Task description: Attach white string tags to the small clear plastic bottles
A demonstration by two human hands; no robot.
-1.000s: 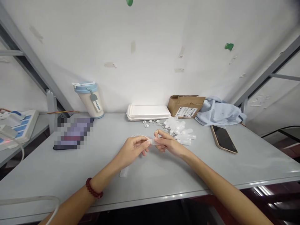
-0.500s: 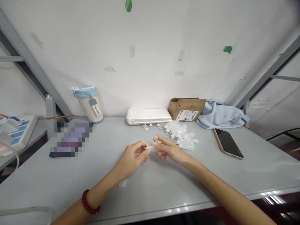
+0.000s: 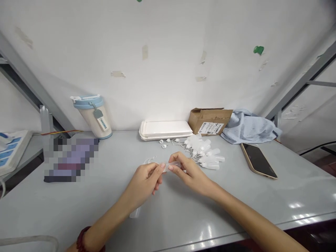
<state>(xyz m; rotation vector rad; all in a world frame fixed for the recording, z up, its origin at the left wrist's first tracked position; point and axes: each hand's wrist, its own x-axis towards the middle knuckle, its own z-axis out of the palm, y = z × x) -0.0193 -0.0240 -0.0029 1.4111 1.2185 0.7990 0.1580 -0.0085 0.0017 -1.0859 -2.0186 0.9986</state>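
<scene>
Since half a second ago, right hand has changed its grip: its thumb now lies flatter along the near side of a small translucent bottle, with the forefinger on the far side. Both hands are in front of the white stack, which I use as landmark, and the bottle is between them. Left hand is pinching one end of this bottle between thumb and fingers; the right hand is pinching the other part. Just in front of the stack are loose white caps; to its front right is a pile of similar bottles. One more bottle lies well in front, beside the left forearm. Right of the stack stands a cardboard box; farther right is a phone. To the left, well apart, stands a cup.
</scene>
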